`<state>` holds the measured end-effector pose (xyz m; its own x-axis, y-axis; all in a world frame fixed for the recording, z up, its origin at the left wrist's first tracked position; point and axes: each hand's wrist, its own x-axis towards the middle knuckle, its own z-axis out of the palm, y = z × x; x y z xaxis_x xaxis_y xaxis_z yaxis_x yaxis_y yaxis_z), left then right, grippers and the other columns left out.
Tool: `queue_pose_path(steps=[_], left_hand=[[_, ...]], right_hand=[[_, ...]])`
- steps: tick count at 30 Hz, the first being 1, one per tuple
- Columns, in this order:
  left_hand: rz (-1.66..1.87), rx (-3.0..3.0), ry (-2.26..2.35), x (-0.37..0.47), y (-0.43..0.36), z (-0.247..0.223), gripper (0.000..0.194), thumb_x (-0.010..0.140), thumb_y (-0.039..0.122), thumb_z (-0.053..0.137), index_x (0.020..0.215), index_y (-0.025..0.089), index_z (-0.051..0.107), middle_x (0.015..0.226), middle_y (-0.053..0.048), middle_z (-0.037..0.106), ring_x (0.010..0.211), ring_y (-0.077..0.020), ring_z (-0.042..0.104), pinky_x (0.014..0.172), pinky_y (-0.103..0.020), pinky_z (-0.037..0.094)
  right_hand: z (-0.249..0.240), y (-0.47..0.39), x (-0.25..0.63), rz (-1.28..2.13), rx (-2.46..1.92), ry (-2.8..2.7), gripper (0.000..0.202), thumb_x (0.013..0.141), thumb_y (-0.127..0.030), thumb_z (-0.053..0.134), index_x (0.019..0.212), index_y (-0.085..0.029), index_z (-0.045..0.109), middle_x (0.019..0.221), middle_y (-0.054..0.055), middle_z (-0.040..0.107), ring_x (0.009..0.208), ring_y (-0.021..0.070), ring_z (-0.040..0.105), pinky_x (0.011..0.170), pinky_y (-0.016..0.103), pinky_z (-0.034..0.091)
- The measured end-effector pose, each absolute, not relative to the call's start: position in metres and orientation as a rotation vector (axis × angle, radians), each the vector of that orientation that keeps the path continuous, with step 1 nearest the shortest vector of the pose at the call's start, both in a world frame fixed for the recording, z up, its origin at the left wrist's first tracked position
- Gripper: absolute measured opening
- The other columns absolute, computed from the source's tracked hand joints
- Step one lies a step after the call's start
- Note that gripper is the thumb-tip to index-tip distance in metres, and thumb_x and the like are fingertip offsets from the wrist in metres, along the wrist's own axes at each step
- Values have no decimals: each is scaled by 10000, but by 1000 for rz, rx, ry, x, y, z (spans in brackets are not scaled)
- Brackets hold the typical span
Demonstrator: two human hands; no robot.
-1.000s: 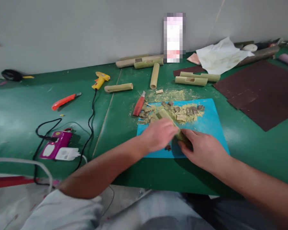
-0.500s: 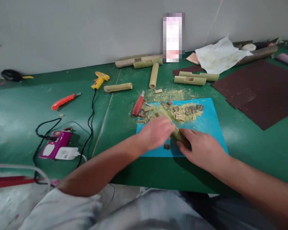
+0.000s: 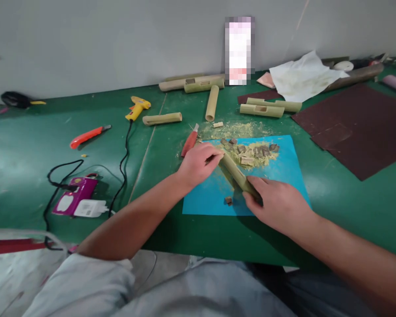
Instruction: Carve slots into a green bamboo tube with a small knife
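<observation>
A green bamboo tube (image 3: pixel 233 169) slants over the blue sheet (image 3: pixel 201 203), with a cut opening along its upper side. My right hand (image 3: pixel 279 198) is closed around its near end, thumb below and fingers on top. At the far end my left hand (image 3: pixel 199 164) pinches the tube between thumb and curled fingers; part of those fingers is hidden. Bamboo shavings (image 3: pixel 259 156) and small dark chips lie on the sheet beyond the tube. A single chip (image 3: pixel 229 200) rests nearer to me. The red-handled knife (image 3: pixel 189 141) lies just past my left hand.
Several other bamboo tubes (image 3: pixel 262 111) lie toward the wall. On the left are a yellow glue gun (image 3: pixel 139 108), an orange utility knife (image 3: pixel 87 137) and a purple power strip (image 3: pixel 75 193) with cords. Brown sheets (image 3: pixel 359 127) and white paper (image 3: pixel 303 77) lie at the right.
My left hand has moved from the middle of the bamboo tube left and away to its far end, uncovering the tube's middle. My right hand has kept its hold. The blue sheet's near-left corner has shifted slightly left.
</observation>
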<state>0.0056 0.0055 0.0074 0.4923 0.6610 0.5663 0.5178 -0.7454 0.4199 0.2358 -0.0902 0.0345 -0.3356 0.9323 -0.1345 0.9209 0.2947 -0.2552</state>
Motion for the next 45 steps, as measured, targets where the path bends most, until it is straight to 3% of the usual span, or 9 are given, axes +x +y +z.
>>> queue_pose_path(steps=[9,15,18,21,24,27,34,41,45], left_hand=[[972,2029,1183,14,-2,28,174,953,251,621,856,162,734,636,9,677,511,-92,549,508,-207,452],[906,1995,1236,9,1,34,396,981,316,573,624,156,634,558,13,609,459,-74,483,448,-192,387],[1030,2064,1262,7,2,27,215,946,289,630,797,161,720,570,33,595,488,-80,494,476,-195,415],[1155,2172,1230,6,3,22,230,931,243,636,1135,183,722,871,-22,736,660,-111,617,599,-224,522],[1199,2333,1129,5,4,21,206,972,254,599,1127,190,720,1203,-95,733,1012,-197,700,871,-345,590],[1226,2418,1024,5,5,20,198,1018,253,553,996,181,736,1111,-87,767,1064,-213,715,985,-398,565],[1257,2547,912,4,7,17,233,1031,237,525,944,166,729,991,-95,782,950,-205,734,889,-370,584],[1236,2727,845,5,8,16,201,1006,223,538,930,186,720,976,-72,782,914,-200,727,888,-388,578],[1246,2732,803,5,8,15,189,1002,210,541,924,182,710,970,-64,781,903,-193,728,861,-370,582]], right_hand=[[35,-84,246,348,-1754,-2384,331,953,-460,505,1014,-225,730,880,63,756,665,195,631,542,308,285],[36,-75,255,638,-1546,-2135,432,987,-472,450,1185,-204,726,678,12,675,571,157,573,567,289,414],[38,-71,259,654,-1514,-1990,414,985,-430,452,1191,-197,726,658,2,638,592,157,575,614,292,456],[38,-64,263,595,-1544,-1879,394,945,-380,501,1229,-193,700,784,25,669,680,166,605,670,305,492],[39,-53,271,458,-1593,-1801,433,904,-368,554,1283,-186,659,1047,92,684,871,199,642,723,325,519],[42,-40,284,308,-1650,-1740,475,893,-373,592,1317,-162,628,1288,153,625,1044,224,637,917,376,513],[57,-2,342,106,-2023,-1693,683,859,-368,713,1443,-63,535,1464,242,550,1359,317,491,1152,420,335],[48,23,401,110,-2356,-1777,1011,818,-620,744,1551,-14,403,1575,297,432,1465,358,363,1110,434,281],[43,24,411,104,-2457,-1797,1065,786,-639,764,1567,-26,376,1565,311,434,1454,389,367,1067,453,285]])
